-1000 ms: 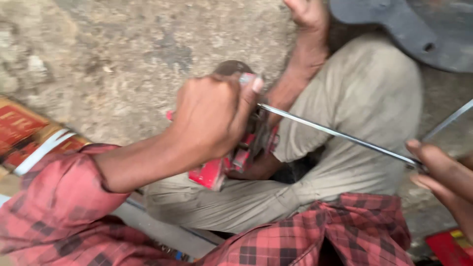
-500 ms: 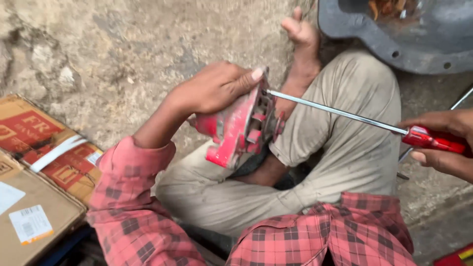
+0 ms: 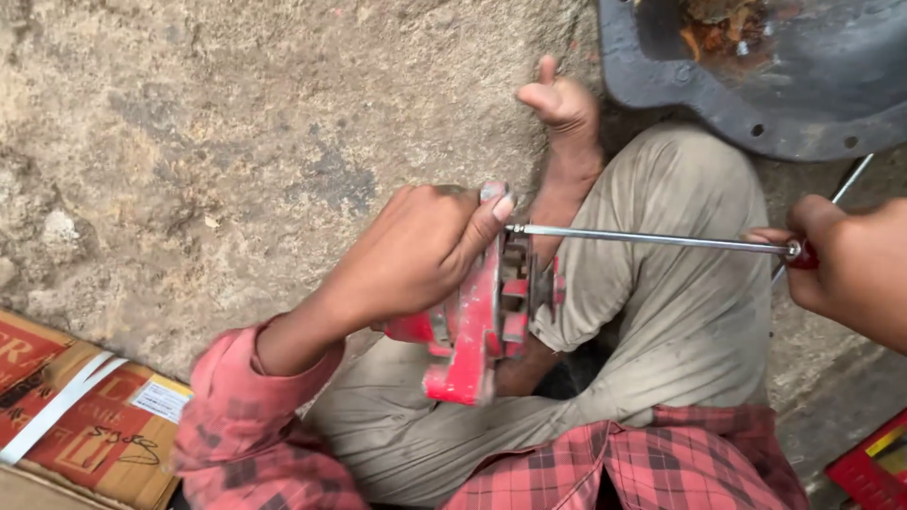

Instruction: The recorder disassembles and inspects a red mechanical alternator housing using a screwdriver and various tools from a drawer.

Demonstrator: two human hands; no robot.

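Gripping a red metal part (image 3: 468,326) over the lap, the left hand (image 3: 416,255) is closed around its upper edge, thumb near the tip of a long screwdriver (image 3: 652,241). At right, the right hand (image 3: 846,269) is closed on the red handle. Half a second ago the shaft slanted down to the right and the part sat higher; now the shaft lies almost level, its tip touching the part's top. A dark metal pan (image 3: 756,94) sits far right, a cardboard box (image 3: 85,425) near left on the stone floor (image 3: 189,142)
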